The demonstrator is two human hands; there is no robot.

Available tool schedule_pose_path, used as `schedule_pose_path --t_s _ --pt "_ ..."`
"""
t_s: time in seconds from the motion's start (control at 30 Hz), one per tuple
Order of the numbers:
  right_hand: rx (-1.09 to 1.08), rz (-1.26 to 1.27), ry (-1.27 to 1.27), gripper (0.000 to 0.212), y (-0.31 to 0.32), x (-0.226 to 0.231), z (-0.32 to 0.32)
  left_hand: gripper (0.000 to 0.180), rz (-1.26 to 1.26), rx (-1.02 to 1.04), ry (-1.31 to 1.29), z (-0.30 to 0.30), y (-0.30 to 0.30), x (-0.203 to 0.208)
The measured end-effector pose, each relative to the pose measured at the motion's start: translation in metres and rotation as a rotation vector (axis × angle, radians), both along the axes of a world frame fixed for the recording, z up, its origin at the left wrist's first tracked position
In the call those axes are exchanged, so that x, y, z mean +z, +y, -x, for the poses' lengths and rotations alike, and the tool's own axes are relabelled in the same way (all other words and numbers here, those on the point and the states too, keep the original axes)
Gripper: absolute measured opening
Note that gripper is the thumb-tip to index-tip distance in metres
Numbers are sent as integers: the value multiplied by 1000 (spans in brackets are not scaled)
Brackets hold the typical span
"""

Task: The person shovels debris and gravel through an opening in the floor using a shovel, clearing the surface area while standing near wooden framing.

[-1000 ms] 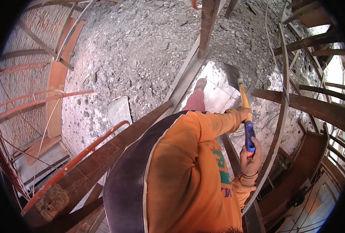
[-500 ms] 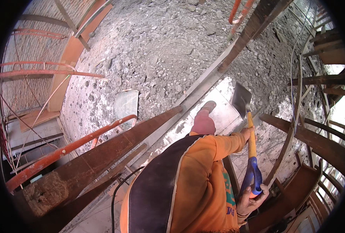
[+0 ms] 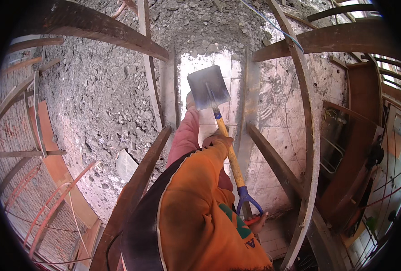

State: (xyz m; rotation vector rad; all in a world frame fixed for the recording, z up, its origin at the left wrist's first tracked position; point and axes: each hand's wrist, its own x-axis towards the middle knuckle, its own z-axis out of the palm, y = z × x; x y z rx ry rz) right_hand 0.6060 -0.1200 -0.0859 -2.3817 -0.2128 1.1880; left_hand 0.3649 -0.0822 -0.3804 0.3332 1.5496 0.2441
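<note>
Fingers of the left hand (image 3: 221, 142) are wrapped around the wooden shaft of a shovel (image 3: 232, 161), while the red crossbar of its blue handle (image 3: 244, 195) is gripped by the right hand (image 3: 259, 224), which is partly hidden by an orange sweater (image 3: 187, 212). The shovel is held aslant, its square grey blade (image 3: 208, 88) farthest from the body and above the pale tiled floor (image 3: 230, 122); whether the tiles are touched by it cannot be told. Just beside the blade's left edge, a foot (image 3: 190, 100) is seen below a pink trouser leg (image 3: 186, 131). Rubble (image 3: 96, 95) is spread over the ground to the left and ahead, with a flat grey piece (image 3: 126, 165) lying on it. The shovel is flanked by brown beams (image 3: 139, 180).
</note>
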Motion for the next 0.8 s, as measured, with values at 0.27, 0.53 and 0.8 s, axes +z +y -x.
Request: schedule_pose_path --t_s 0.27,0.53,0.8 --pt "-37 6 -314 46 -14 -47 -38 43 232 -240 -75 -86 1 -57" --pt "-190 15 -20 42 56 -182 92 43 342 945 -112 83 84 -163" --pt "-59 -146 114 50 86 -272 79 58 187 633 303 103 113 -241"
